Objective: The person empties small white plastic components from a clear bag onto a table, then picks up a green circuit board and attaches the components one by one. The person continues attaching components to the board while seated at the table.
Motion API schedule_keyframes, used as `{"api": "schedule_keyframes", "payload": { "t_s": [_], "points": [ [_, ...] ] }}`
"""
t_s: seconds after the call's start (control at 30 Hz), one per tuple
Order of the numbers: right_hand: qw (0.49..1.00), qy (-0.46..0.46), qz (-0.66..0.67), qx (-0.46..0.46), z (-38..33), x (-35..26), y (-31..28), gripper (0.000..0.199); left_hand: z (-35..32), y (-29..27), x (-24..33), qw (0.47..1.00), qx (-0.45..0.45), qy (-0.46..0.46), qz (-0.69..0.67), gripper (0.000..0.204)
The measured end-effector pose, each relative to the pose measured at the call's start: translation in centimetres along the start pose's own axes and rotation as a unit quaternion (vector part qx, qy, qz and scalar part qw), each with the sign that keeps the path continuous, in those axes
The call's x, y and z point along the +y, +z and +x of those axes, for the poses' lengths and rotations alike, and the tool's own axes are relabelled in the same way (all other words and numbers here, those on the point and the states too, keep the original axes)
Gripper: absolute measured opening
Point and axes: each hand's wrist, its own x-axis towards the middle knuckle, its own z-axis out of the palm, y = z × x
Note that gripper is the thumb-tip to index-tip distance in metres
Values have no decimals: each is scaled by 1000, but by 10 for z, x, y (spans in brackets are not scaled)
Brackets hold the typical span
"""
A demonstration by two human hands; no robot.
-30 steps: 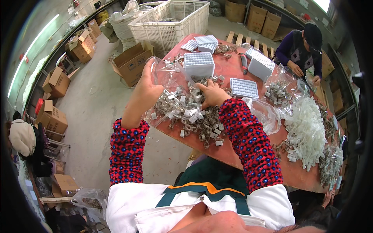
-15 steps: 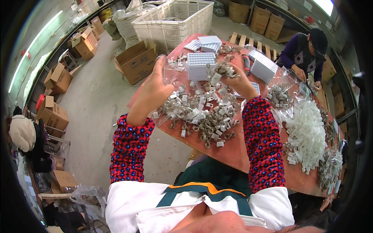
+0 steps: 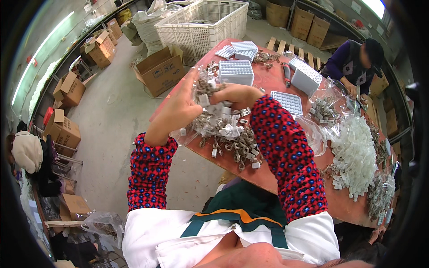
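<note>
My left hand (image 3: 176,109) holds the edge of a clear plastic bag at the left side of the table, its fingers pointing away from me and its thumb toward the right. My right hand (image 3: 239,94) is closed round a bunch of small white plug-like pieces with grey-brown coiled leads (image 3: 209,99), beside my left fingers at the bag's mouth. Some of that bunch is blurred, and I cannot tell how much lies inside the bag. Below both hands spreads a loose pile of the same pieces (image 3: 241,145).
Behind my hands stands a stack of pale trays (image 3: 235,71), with a single tray (image 3: 287,103) to the right. Further right lie a red-handled tool (image 3: 286,75), a filled bag (image 3: 324,109) and a heap of translucent white pieces (image 3: 353,156). A co-worker (image 3: 357,62) sits at the far right.
My right hand has moved left with its bunch of plug-like pieces, from above the pile to the bag at my left hand. My left hand has barely moved.
</note>
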Motion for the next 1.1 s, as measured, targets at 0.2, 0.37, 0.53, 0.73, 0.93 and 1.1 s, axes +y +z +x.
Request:
{"api": "schedule_keyframes", "payload": {
  "t_s": [0.2,0.37,0.53,0.73,0.93,1.1],
  "points": [
    [959,-116,-200,163,19,14,38,55,4,-1,-10,997,62,-28,42,95],
    [764,-214,-540,280,-74,9,5,61,4,-13,-19,992,121,-5,-30,89],
    [706,76,-665,232,-133,81,33,127,3,-10,-15,994,96,-39,-26,87],
    [688,67,-671,267,-104,118,19,117,2,-1,-16,992,77,-19,100,86],
    [668,-67,-676,302,-99,129,-18,59,-6,4,-2,970,39,-6,239,82],
    [739,-173,-581,294,-106,123,-65,48,-4,9,9,953,62,-1,295,82]
  ]
}}
